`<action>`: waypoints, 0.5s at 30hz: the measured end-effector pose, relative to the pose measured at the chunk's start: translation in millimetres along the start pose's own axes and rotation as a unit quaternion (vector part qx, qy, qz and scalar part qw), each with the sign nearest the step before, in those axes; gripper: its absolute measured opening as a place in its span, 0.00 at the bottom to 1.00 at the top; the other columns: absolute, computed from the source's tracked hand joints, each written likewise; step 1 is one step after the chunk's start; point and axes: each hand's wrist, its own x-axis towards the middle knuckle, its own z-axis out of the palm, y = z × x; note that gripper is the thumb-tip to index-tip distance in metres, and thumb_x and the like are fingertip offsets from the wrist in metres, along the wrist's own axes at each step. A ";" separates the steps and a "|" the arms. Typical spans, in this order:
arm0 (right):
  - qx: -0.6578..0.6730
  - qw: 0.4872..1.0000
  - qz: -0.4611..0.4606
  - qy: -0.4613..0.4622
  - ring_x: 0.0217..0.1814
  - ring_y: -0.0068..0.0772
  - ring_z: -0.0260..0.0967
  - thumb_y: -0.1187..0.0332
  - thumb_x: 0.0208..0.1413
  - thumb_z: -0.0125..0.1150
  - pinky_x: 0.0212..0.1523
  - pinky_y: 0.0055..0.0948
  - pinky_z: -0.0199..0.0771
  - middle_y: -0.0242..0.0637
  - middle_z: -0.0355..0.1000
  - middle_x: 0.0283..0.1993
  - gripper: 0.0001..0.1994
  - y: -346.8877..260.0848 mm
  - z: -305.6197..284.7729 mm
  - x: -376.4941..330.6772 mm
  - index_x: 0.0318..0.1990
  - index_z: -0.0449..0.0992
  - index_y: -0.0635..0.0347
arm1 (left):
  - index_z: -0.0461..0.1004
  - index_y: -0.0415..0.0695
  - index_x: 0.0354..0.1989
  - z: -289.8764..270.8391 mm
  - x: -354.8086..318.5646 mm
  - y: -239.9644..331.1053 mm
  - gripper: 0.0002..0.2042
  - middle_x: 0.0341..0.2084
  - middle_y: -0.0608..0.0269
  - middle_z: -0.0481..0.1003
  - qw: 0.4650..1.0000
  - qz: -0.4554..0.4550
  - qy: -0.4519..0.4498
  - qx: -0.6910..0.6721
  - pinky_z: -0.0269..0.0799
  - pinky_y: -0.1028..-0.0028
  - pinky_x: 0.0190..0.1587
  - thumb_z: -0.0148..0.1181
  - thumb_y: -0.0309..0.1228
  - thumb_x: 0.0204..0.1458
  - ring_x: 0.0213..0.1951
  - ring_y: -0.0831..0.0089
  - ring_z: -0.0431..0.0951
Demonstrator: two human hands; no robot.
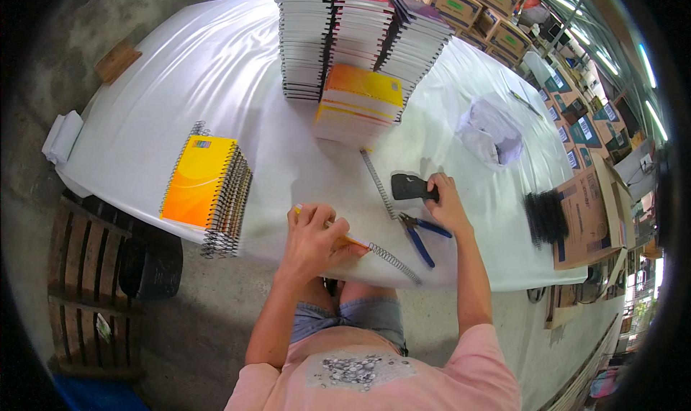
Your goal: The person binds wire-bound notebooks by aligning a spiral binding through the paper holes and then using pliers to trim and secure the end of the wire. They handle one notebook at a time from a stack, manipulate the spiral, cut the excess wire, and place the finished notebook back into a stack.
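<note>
Near the table's front edge my left hand (311,232) is closed around a thin yellow-orange notebook (355,241), held nearly edge-on and largely hidden by the fingers. A loose wire coil (393,260) sticks out from its end toward the right. My right hand (446,201) grips one end of a flat black piece (410,186), narrowed at the middle, whose kind I cannot make out. Blue-handled pliers (419,240) lie just below that hand. Another wire coil (377,183) rests on the table between my hands.
Spiral notebooks with yellow covers (199,182) are stacked at left. Tall notebook stacks (358,29) stand at the back, with yellow-topped books (360,100) before them. A white plastic bag (492,134) lies right. Black coils (545,217) spill from a cardboard box (584,213).
</note>
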 end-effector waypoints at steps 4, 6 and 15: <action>0.285 0.954 0.012 0.094 0.45 0.34 0.63 0.79 0.32 0.48 0.49 0.29 0.62 0.35 0.67 0.42 0.20 -16.2 -18.1 -9.5 0.39 0.65 0.57 | 0.72 0.48 0.25 11.4 -2.4 4.0 0.22 0.43 0.57 0.64 0.994 0.004 0.096 -0.044 0.56 0.55 0.49 0.72 0.49 0.27 0.47 0.56 0.59; 0.574 0.813 0.012 0.093 0.49 0.33 0.64 0.80 0.30 0.47 0.52 0.29 0.61 0.39 0.69 0.47 0.20 -69.5 -21.7 -17.8 0.39 0.63 0.59 | 0.71 0.47 0.24 7.0 -2.5 -0.1 0.22 0.43 0.56 0.63 0.992 0.007 0.122 -0.041 0.56 0.55 0.49 0.72 0.49 0.27 0.47 0.55 0.59; 0.557 0.779 -0.184 -0.220 0.58 0.36 0.61 0.81 0.47 0.49 0.60 0.31 0.58 0.41 0.65 0.52 0.21 -120.3 13.9 -39.4 0.51 0.71 0.60 | 0.69 0.45 0.23 4.7 3.7 3.1 0.22 0.43 0.54 0.61 0.993 0.005 0.103 -0.051 0.54 0.56 0.51 0.70 0.49 0.31 0.49 0.53 0.58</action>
